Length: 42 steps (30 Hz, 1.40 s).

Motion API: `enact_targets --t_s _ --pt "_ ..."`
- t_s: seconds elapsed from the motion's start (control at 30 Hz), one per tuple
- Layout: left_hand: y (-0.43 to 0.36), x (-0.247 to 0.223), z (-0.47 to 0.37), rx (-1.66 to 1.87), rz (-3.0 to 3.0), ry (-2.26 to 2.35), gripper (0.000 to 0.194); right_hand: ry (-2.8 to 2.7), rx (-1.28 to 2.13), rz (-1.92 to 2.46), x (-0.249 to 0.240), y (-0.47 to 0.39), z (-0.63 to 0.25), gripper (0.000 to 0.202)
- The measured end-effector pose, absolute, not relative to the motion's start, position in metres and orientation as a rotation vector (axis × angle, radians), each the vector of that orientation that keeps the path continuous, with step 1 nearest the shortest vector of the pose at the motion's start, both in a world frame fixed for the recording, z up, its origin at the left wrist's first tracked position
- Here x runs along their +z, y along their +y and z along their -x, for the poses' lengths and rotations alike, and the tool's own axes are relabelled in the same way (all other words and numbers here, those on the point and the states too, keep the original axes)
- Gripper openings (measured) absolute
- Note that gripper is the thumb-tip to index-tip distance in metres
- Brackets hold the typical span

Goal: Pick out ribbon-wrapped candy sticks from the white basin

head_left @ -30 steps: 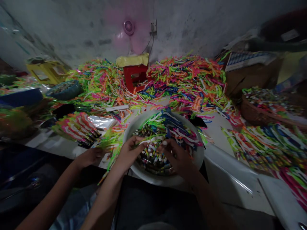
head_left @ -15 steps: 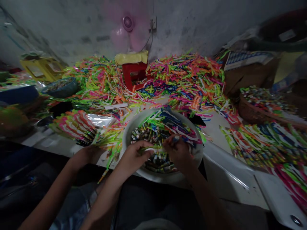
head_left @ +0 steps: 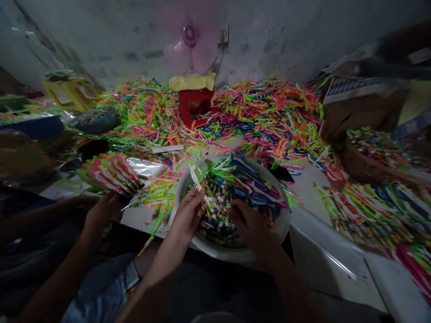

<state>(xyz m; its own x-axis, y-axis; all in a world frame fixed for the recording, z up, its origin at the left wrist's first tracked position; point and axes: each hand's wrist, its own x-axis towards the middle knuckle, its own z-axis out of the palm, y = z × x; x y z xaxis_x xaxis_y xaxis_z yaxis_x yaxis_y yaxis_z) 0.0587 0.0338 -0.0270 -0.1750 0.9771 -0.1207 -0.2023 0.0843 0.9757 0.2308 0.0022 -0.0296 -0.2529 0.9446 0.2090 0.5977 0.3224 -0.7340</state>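
My left hand [head_left: 192, 207] is closed on a white and lime-green plastic strip [head_left: 198, 181] that points up and away over the bowl's left side. Beneath it is a wide whitish bowl [head_left: 178, 204] filled with small printed tubes [head_left: 218, 222]. My right hand [head_left: 247, 217] reaches over these tubes from the right, fingers curled and pinched together. Whatever its fingertips hold is too dark and small to make out. Blue, pink and green plastic strips [head_left: 247, 175] lie across the bowl's far right part.
A co-worker's hand [head_left: 101, 213] is at the left, near a row of pink and white strips [head_left: 112, 172]. A heap of coloured strips [head_left: 269, 103] covers the table's back, around a red stool [head_left: 195, 101] carrying a spinning fan [head_left: 190, 36]. More bundles [head_left: 370, 211] lie right.
My hands have moved apart. The left has lifted the strip and turned it upright; the right is lower over the tubes. The co-worker's hand has drawn back, and the view has shifted slightly.
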Motion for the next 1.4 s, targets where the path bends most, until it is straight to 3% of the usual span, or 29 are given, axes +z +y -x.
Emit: enact_targets --t_s 0.37,0.73,1.07,1.23,1.4 --pt "0.032 -0.029 -0.067 1.355 -0.665 1.014 0.033 -1.992 0.565 1.34 -0.029 0.0 -0.227 0.018" --pt "0.03 -0.029 -0.066 1.334 -0.643 0.967 0.033 -2.034 0.509 1.432 -0.035 0.001 -0.228 0.026" --pt "0.022 -0.033 -0.067 1.272 -0.715 0.962 0.037 -1.877 1.179 1.188 -0.046 0.009 -0.234 0.016" --pt "0.02 -0.038 -0.067 1.244 -0.78 1.037 0.034 -1.978 1.039 1.251 -0.042 0.009 -0.232 0.005" --pt "0.022 -0.041 -0.065 1.231 -0.747 1.02 0.031 -1.955 0.843 1.335 -0.045 0.009 -0.232 0.011"
